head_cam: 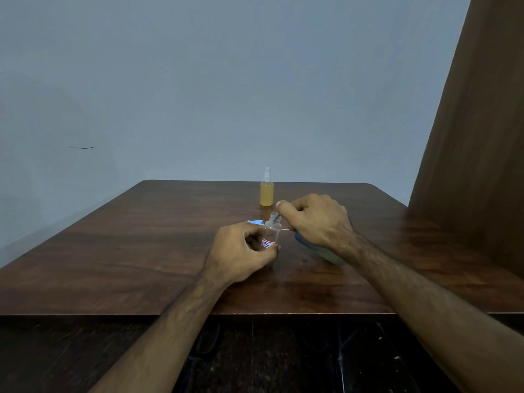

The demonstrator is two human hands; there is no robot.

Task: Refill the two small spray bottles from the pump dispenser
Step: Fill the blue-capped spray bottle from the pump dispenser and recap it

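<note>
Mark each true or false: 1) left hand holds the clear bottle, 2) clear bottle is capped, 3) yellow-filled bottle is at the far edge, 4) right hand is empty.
1. The left hand holds the small clear plastic bottle with the red-bordered label. True.
2. That bottle is capped. False: its neck is open, and a blue and white cap piece lies on the dark wooden table behind it.
3. The small spray bottle of yellow liquid stands near the table's far edge. True.
4. The right hand is empty. False: it grips the pump dispenser, mostly hidden beneath it.
</note>
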